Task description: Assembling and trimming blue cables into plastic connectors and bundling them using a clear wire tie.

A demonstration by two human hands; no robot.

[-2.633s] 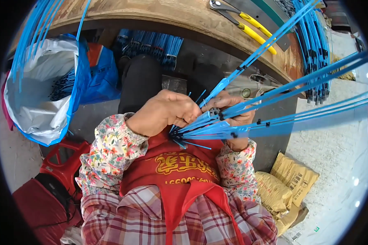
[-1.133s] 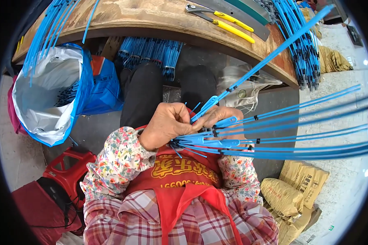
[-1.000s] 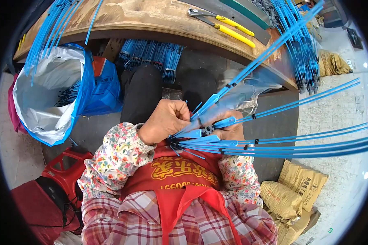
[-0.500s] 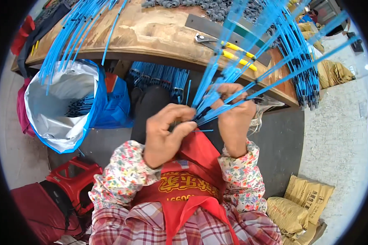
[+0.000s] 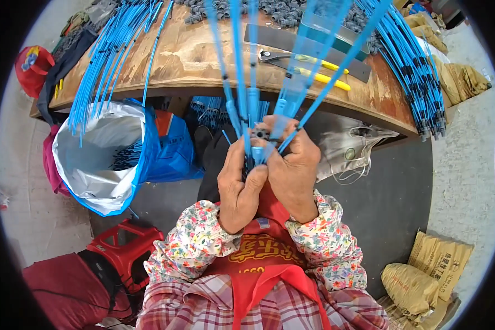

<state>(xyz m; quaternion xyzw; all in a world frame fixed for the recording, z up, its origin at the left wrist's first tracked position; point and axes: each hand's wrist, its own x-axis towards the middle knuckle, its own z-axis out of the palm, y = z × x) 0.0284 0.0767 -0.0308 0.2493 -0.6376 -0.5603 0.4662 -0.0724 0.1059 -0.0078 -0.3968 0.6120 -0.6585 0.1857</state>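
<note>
A spread bunch of thin blue tubes (image 5: 241, 71) with small black bands fans upward from between my hands, blurred by motion. A small dark grey round fitting (image 5: 260, 133) shows among their lower ends. My left hand (image 5: 237, 187) is closed around the lower ends from the left, thumb pressed forward. My right hand (image 5: 297, 173) grips the bunch from the right, its fingers curled behind the tubes. Both hands are close together in front of my red apron (image 5: 269, 242). The fingers partly hide how the tubes meet the fitting.
On the wooden table (image 5: 203, 60) lie yellow-handled pliers (image 5: 335, 83), a grey metal plate (image 5: 275, 38), piled grey fittings (image 5: 286, 14) and blue tubes (image 5: 104, 60). A white-lined blue bag (image 5: 102, 187) stands left, above a red stool (image 5: 129, 247). Tan sacks (image 5: 440, 261) lie right.
My hands have come closer together around the tube ends. The tubes have swung from leaning right to standing more upright. The grey fitting now shows. The whole view has shifted slightly.
</note>
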